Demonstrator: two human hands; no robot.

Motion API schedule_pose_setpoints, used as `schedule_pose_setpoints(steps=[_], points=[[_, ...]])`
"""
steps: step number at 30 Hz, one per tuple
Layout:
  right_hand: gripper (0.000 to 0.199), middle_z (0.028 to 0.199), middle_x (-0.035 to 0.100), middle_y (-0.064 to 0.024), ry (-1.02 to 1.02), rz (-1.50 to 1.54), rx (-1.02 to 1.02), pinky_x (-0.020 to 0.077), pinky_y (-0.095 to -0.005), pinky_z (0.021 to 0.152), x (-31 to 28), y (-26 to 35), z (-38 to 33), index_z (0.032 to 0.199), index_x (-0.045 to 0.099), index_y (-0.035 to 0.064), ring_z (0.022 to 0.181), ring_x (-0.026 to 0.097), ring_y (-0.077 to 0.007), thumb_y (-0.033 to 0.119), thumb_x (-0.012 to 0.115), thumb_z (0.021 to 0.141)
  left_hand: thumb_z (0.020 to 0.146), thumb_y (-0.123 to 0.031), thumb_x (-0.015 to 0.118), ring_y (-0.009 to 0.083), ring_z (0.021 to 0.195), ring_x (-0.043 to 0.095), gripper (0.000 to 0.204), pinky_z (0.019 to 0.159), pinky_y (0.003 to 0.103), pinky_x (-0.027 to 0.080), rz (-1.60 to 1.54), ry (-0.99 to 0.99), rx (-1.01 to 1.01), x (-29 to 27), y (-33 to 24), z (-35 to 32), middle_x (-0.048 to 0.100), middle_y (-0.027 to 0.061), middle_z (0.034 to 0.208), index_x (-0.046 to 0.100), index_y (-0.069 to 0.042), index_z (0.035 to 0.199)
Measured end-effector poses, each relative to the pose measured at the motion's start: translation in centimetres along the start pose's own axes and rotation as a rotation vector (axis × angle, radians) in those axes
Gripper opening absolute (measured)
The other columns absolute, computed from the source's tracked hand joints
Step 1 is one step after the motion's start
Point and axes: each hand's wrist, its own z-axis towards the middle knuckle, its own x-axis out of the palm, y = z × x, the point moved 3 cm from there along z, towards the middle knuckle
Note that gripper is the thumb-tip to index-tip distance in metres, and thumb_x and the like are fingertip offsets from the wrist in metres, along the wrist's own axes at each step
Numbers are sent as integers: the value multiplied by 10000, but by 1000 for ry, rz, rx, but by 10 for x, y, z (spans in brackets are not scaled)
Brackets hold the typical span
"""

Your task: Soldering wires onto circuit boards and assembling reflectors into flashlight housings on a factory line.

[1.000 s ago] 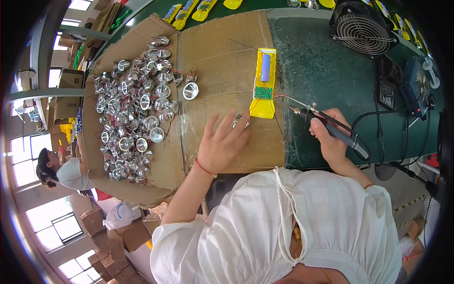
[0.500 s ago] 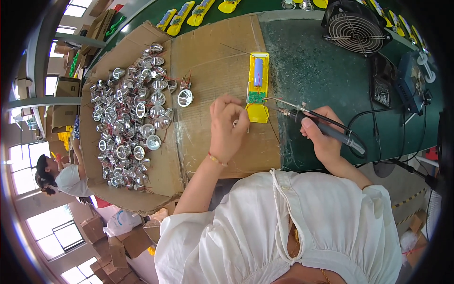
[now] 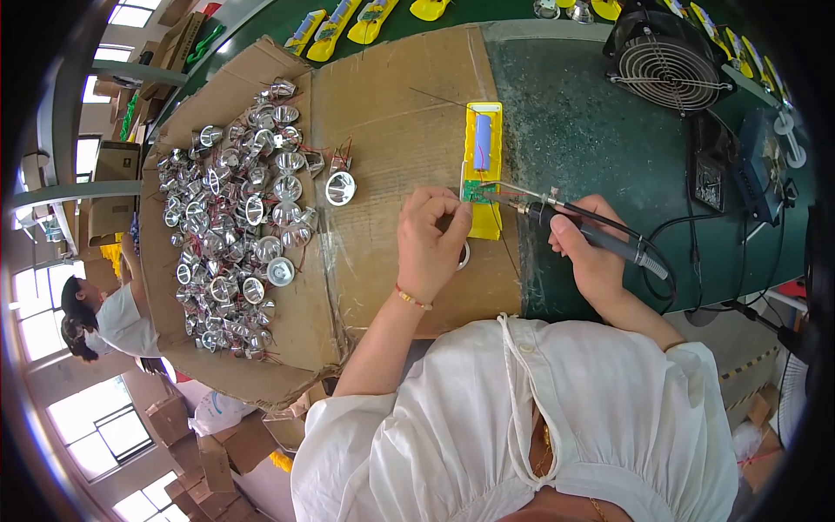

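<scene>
Two hands meet at the yellow case (image 3: 484, 224) in the head view. A second ago the left hand (image 3: 428, 239) lay spread over a reflector; now its fingertips are drawn together at the case's left edge, beside the green board (image 3: 472, 192). I cannot tell what they pinch. A pale ring (image 3: 464, 255) shows by that hand. The right hand (image 3: 595, 254) is wrapped around the iron (image 3: 613, 244), whose metal end has moved from the case's right side to the board.

The case lies mid-tabletop, near the right edge of a cardboard sheet (image 3: 391, 104). Room to move lies over the sheet between a loose reflector (image 3: 340, 188) and the case, and over the green tabletop (image 3: 583, 113) toward the fan (image 3: 665, 70) at the far right corner. The carton (image 3: 248, 383) of reflectors bounds the left.

The sheet is brown, creased and scuffed; the green is speckled. Beyond the left edge are windows (image 3: 91, 426), boxes (image 3: 165, 418) and a person (image 3: 129, 326) in white.
</scene>
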Motion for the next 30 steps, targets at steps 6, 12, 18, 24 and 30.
schedule_pose_setpoints(steps=[6, 12, 18, 24, 30], points=[[114, 645, 572, -54, 37, -87, -49, 435, -204, 495, 0, 2, -1, 799, 523, 9, 555, 532, -78, 84, 608, 811, 799, -54, 618, 73, 641, 497, 96, 548, 208, 410, -41, -14, -37, 1, -1, -2, 547, 60, 878, 599, 34, 764], [113, 654, 584, -54, 53, -211, -190, 440, -202, 499, 1, 10, -7, 827, 536, 0, 561, 542, -77, 85, 609, 812, 738, -77, 645, 240, 745, 535, 83, 673, 330, 425, -24, -49, -60, 1, -4, 0, 591, 92, 809, 611, -7, 711], [156, 679, 598, -45, -56, -64, -107, 433, -193, 532, -5, 20, -13, 825, 538, 10, 597, 540, -61, 114, 651, 798, 732, -77, 648, 239, 752, 536, 87, 686, 336, 424, -9, -53, -49, -1, -5, 0, 598, 95, 798, 617, -6, 692], [156, 676, 596, -49, -106, -35, -109, 440, -193, 529, -12, 18, -16, 836, 535, 8, 595, 545, -68, 117, 642, 804, 727, -80, 650, 247, 743, 534, 90, 689, 344, 420, 36, -57, -1, -1, -6, 2, 601, 97, 796, 616, -8, 685], [146, 668, 596, -41, -134, -73, -168, 435, -200, 540, -27, 15, -6, 822, 540, 12, 596, 545, -63, 113, 643, 802, 752, -97, 637, 232, 736, 545, 90, 688, 334, 428, 77, -32, 51, 0, -5, 8, 598, 91, 762, 614, -11, 740]])
